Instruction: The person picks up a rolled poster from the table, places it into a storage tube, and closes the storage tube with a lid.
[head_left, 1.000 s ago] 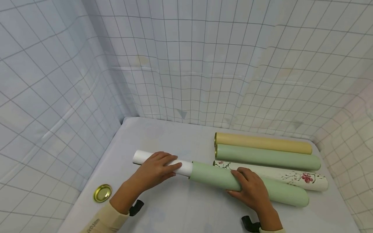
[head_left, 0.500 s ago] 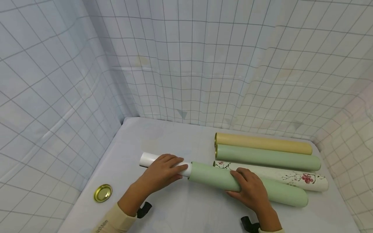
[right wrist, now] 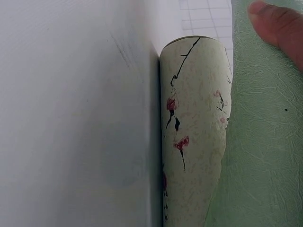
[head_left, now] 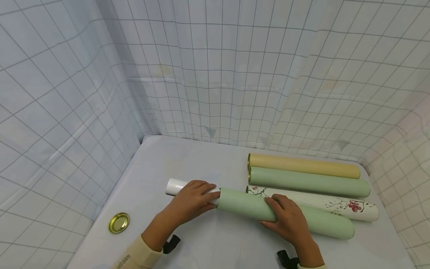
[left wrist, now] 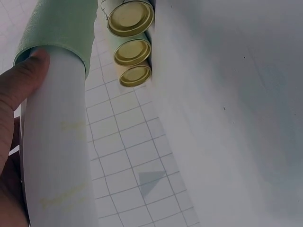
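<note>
My left hand (head_left: 195,201) grips a rolled sheet of white paper (head_left: 174,186), part of which is inside the open left end of a green tube (head_left: 242,201). In the left wrist view the thumb lies along the paper roll (left wrist: 59,142) at the rim of the green tube (left wrist: 61,28). My right hand (head_left: 287,216) holds the green tube around its middle. A flower-patterned tube (head_left: 336,203) lies just behind it; in the right wrist view this patterned tube (right wrist: 194,118) is beside the held one. The inner end of the paper is hidden inside the tube.
Behind the patterned tube lie a second green tube (head_left: 309,182) and a yellow tube (head_left: 302,165), side by side. Gold lids (left wrist: 130,19) cap their left ends. A loose gold lid (head_left: 119,223) lies on the white table (head_left: 188,246) at the left. Gridded curtains (head_left: 215,74) surround the table.
My left hand has moved to the right with the paper roll, and less of the paper shows outside the green tube. The right hand and the tube have stayed almost in place.
</note>
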`<state>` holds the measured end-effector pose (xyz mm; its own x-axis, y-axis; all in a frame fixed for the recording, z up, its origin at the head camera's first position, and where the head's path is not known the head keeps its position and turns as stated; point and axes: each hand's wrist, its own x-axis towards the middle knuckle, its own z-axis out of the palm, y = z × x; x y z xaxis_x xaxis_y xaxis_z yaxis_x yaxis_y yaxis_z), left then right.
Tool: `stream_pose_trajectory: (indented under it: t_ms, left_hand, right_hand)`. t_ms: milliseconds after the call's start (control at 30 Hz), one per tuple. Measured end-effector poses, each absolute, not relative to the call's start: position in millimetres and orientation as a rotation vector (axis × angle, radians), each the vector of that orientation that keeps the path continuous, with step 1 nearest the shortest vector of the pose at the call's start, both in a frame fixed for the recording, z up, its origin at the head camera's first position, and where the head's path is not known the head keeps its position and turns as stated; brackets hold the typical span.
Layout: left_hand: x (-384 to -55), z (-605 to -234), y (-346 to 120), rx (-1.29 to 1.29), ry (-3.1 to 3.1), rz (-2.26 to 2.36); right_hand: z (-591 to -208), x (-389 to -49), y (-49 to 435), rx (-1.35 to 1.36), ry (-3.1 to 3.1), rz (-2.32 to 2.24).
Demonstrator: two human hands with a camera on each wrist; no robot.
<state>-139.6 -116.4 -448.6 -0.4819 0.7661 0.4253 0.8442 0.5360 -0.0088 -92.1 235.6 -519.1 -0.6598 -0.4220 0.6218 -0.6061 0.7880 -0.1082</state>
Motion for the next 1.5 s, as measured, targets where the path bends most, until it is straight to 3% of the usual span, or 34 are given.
stream_pose_trajectory:
  t_ms: [433, 1500]
  left_hand:
    - [-139, -447, -121, -1.300, -2.418, -0.317]
    - [-138, -429, -194, -1.044, -2.467, -0.487]
  right_hand:
    - [-517, -93, 234, 0.776, -2.369, 0.417]
    - [-519, -93, 234, 0.766, -2.379, 0.423]
